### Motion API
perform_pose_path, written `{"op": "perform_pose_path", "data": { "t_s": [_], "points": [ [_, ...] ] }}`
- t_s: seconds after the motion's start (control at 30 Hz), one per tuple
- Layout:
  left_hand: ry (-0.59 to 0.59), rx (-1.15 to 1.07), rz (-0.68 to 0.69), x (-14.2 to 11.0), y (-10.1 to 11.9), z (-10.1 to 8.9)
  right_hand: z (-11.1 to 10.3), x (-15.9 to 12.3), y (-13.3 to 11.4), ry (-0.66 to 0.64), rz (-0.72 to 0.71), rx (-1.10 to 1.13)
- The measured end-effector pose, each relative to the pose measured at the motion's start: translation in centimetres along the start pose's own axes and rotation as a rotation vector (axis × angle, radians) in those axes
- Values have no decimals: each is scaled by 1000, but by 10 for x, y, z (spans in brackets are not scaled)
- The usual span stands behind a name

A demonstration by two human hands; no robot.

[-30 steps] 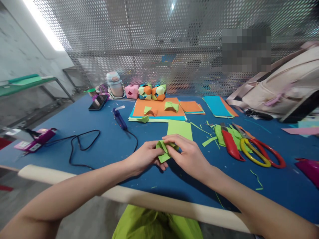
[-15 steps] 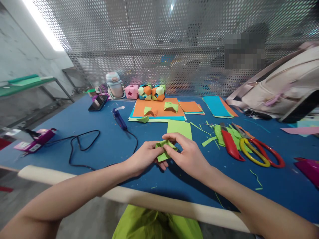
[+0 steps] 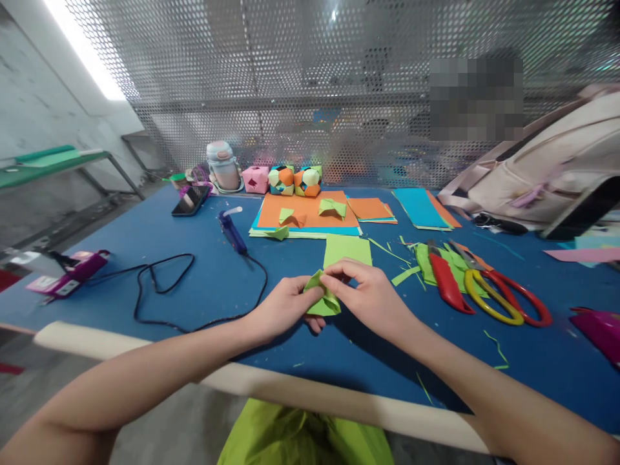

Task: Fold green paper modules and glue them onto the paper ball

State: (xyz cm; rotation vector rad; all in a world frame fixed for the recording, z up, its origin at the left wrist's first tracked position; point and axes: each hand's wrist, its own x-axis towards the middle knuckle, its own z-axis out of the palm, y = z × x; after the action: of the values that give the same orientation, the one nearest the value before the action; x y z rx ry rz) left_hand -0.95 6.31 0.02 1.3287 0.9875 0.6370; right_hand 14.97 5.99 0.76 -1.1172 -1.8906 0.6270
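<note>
A folded piece of green paper is held between both hands, above the front middle of the blue table. My left hand grips its left side, thumb on top and fingers underneath. My right hand pinches its upper edge between thumb and fingers. Just beyond the hands lies a flat green paper sheet. Farther back, folded green pieces and a small orange one rest on a stack of orange sheets with blue and green sheets under it.
Scissors and a red-handled cutter lie at right among green scraps. A blue glue gun trails a black cord at left. Paper cubes, a bottle and a phone stand behind. A backpack fills the right back.
The green paper has been turned and bent in the hands, its upper side now folded up. My right hand's fingers have shifted to pinch its top edge.
</note>
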Motion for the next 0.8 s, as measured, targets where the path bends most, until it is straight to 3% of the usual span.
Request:
{"op": "perform_pose_path", "data": {
  "t_s": [0.53,0.8],
  "points": [
    [80,90,61,0,-1,-1,2,0,1,-63,-17,-2],
    [196,50,68,-1,4,3,5,-2,1,-3,-27,-228]
  ]
}}
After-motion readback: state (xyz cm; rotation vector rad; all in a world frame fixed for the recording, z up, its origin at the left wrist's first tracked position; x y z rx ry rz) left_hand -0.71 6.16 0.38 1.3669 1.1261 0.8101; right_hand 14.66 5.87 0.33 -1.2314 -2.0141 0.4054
